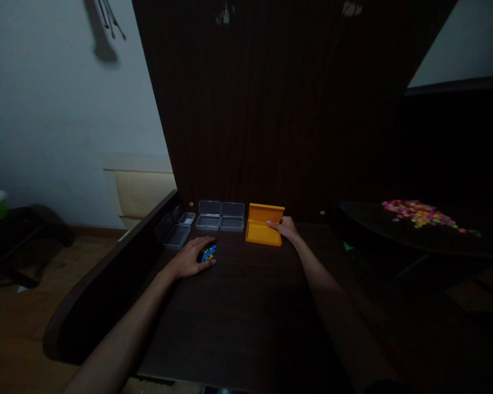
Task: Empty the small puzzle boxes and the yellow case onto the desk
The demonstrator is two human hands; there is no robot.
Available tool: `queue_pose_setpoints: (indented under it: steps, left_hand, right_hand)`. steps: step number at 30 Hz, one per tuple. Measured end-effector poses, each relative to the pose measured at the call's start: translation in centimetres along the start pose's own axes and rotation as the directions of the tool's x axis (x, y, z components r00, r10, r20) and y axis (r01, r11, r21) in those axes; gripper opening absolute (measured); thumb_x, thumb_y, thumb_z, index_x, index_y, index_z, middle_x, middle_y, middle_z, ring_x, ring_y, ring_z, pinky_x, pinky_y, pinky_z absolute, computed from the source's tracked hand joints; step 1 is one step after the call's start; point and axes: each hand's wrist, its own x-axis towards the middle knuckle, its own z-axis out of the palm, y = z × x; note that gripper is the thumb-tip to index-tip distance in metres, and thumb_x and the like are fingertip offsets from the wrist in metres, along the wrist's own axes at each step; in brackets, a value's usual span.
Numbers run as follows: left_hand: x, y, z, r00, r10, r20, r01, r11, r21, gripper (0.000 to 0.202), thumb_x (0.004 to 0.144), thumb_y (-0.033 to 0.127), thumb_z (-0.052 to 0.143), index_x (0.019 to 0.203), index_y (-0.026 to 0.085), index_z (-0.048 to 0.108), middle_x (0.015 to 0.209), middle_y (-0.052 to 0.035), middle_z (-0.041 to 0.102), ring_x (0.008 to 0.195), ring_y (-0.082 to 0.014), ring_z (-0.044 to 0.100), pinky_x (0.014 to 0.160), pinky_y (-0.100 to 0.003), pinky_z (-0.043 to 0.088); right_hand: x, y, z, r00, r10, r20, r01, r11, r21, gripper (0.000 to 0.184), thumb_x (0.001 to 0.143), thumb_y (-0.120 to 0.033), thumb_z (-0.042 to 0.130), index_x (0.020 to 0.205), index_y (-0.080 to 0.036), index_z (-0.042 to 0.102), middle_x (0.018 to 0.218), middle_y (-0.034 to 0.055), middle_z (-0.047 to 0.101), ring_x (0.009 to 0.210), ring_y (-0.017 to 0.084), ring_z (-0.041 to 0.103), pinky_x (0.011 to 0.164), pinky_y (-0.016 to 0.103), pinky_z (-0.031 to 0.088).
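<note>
My left hand rests on the dark table, its fingers curled over a small cluster of blue and yellow pieces. Further back, my right hand grips the right edge of an open orange box, fingers on its rim. The box stands with its lid raised toward the dark back panel.
Two open clear plastic cases sit left of the orange box, and two more clear cases lie by the table's left rail. A heap of pink and yellow pieces lies on a round dark surface at the right.
</note>
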Motion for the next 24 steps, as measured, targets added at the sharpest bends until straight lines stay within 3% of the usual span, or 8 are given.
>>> queue_pose_setpoints:
  steps: [12,18,24]
  left_hand:
    - [-0.09,0.54,-0.35,0.999,-0.044,0.031,0.043,0.999,0.024,0.073,0.084,0.057,0.057,0.141,0.013,0.045,0.142,-0.0175,0.05,0.131,-0.0334,0.047,0.11,-0.048,0.038]
    - [-0.05,0.57,-0.32,0.999,-0.031,0.008,0.031,0.999,0.012,0.075,0.083,0.056,0.059,0.143,0.014,0.04,0.14,-0.0167,0.052,0.128,-0.0326,0.051,0.109,-0.047,0.04]
    - [-0.04,0.33,0.24,0.998,-0.025,-0.057,0.025,1.0,-0.002,0.086,0.083,0.054,0.06,0.151,0.015,0.024,0.142,-0.0167,0.051,0.129,-0.0312,0.05,0.108,-0.046,0.041]
  right_hand:
    - [-0.27,0.02,0.75,0.995,-0.099,-0.025,0.102,0.988,0.116,0.044,0.06,-0.059,0.073,0.073,-0.018,0.063,0.077,0.007,0.073,0.069,0.021,0.068,0.062,0.03,0.054]
    - [-0.22,0.2,0.34,0.975,-0.146,-0.166,0.164,0.981,0.104,0.049,0.056,-0.06,0.072,0.077,-0.021,0.052,0.06,-0.0009,0.061,0.058,0.016,0.059,0.053,0.026,0.048]
    - [-0.64,-0.16,0.4,0.951,-0.204,-0.233,0.213,0.977,0.012,0.042,0.059,-0.056,0.07,0.074,-0.02,0.054,0.061,-0.002,0.056,0.056,0.014,0.051,0.054,0.026,0.043]
